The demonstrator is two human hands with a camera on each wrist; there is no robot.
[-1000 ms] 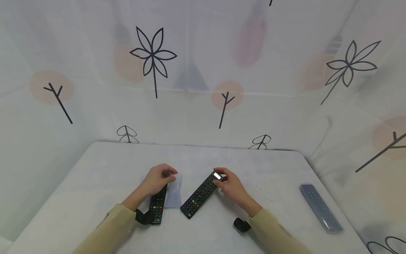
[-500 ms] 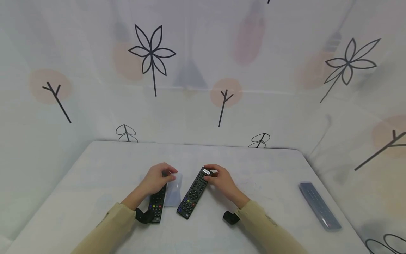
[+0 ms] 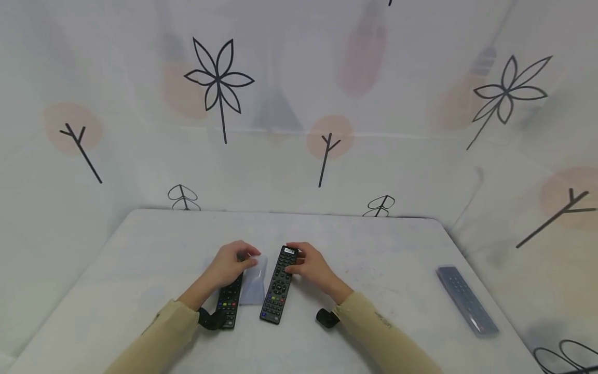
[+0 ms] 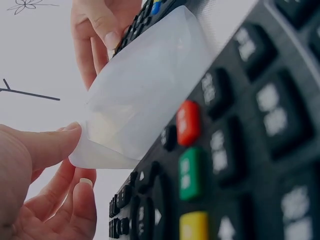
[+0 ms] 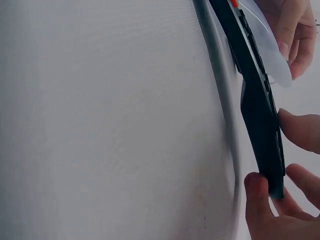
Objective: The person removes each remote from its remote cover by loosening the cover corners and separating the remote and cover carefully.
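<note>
My left hand [image 3: 229, 266] pinches the top corner of a translucent plastic sleeve [image 3: 254, 285] between thumb and fingers; the left wrist view shows the sleeve [image 4: 145, 95] hanging slack from that pinch. Beneath that hand and wrist lies a black remote control [image 3: 229, 301], its upper end hidden. My right hand [image 3: 310, 264] grips a second black remote control [image 3: 279, 285] by its far end, which bears a white label. In the right wrist view, thumb and fingers hold this remote [image 5: 257, 110] from its two faces. It is beside the sleeve, apart from it in the head view.
At the table's right side lies another remote control [image 3: 467, 300] inside a bluish clear cover. The white table [image 3: 374, 249] meets a patterned cloth wall [image 3: 289, 171] at its back edge. Black wrist cameras [image 3: 327, 318] sit under both forearms.
My right hand has moved left with its remote, bringing it closer to the sleeve and turning it more upright in the head view. The left hand has stayed on the sleeve.
</note>
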